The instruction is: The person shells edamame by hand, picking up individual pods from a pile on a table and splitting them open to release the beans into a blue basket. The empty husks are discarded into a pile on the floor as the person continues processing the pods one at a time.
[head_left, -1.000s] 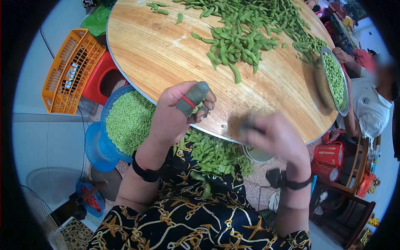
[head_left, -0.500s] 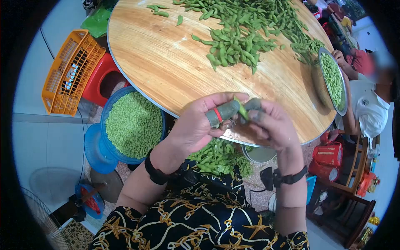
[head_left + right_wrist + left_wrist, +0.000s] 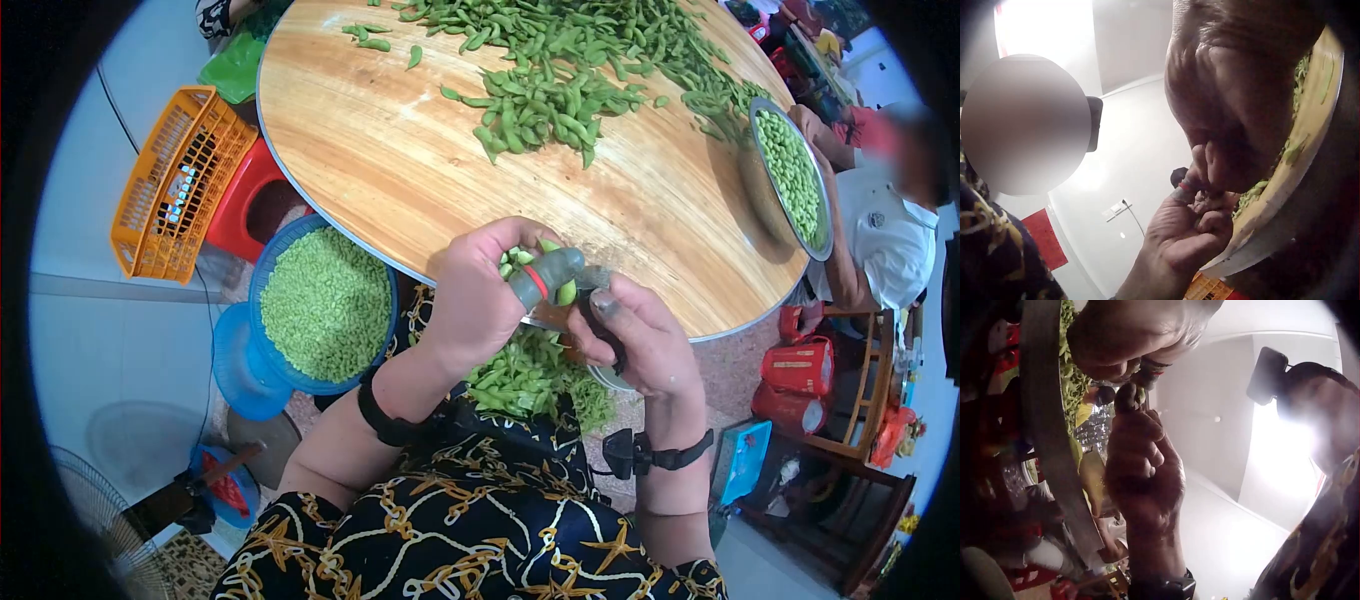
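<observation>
Both hands meet over the near edge of the round wooden table (image 3: 390,200). My left hand (image 3: 480,300) holds a green soybean pod (image 3: 567,293) under its thumb, which wears a grey cover with a red band. Several pale shelled beans (image 3: 515,260) show in the curl of its fingers. At the pod's other end, my right hand (image 3: 645,335) pinches with thumb and forefinger, their tips dark grey. In the left wrist view, a bit of green shows between the fingertips. The right wrist view mostly hides the pod behind the fingers.
A heap of pods (image 3: 550,100) covers the table's far side. Below left stands a blue basket (image 3: 262,270) of shelled beans. More pods (image 3: 520,375) lie below the table edge. At right, another person sits near a metal bowl (image 3: 825,235) of beans. An orange crate (image 3: 125,230) is at left.
My right hand, blurred and apart over the table a second ago, has come to the left hand. A pod lying before the heap is gone from there. Beans now show in my left hand.
</observation>
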The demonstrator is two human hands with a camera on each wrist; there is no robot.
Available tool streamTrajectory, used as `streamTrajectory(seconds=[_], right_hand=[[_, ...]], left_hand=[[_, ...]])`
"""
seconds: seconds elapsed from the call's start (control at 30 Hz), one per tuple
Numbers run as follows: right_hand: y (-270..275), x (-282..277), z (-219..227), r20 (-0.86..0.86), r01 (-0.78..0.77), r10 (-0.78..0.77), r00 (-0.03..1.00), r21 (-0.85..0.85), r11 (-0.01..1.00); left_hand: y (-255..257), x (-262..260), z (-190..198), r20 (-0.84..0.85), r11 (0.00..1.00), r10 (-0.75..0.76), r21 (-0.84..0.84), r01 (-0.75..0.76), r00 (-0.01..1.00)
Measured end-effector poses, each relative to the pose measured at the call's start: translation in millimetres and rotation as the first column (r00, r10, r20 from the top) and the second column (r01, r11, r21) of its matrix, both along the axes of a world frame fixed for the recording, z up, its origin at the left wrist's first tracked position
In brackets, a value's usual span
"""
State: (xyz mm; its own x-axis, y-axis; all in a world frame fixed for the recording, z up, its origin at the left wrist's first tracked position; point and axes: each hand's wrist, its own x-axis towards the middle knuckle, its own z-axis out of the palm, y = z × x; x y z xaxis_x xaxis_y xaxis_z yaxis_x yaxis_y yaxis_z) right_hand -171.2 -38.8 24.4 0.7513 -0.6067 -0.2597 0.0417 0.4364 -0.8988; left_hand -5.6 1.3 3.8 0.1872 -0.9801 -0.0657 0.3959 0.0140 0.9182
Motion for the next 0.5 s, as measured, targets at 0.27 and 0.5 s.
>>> streamTrajectory(seconds=[0.27, 0.5], right_hand=[[1.4, -6.5, -8.2, 0.028, 0.029, -0.031, 0.999, 0.086, 0.996], [6.1, -9.8, 1.9, 0.04, 0.045, -0.054, 0.998, 0.211, 0.977]], left_hand=[[1.0, -8.5, 5.5, 0.482, 0.996, 0.088, -0.017, -0.091, 0.872], [-2.2, -8.2, -3.1, 0.223, 0.985, -0.17, 0.008, 0.173, 0.96]])
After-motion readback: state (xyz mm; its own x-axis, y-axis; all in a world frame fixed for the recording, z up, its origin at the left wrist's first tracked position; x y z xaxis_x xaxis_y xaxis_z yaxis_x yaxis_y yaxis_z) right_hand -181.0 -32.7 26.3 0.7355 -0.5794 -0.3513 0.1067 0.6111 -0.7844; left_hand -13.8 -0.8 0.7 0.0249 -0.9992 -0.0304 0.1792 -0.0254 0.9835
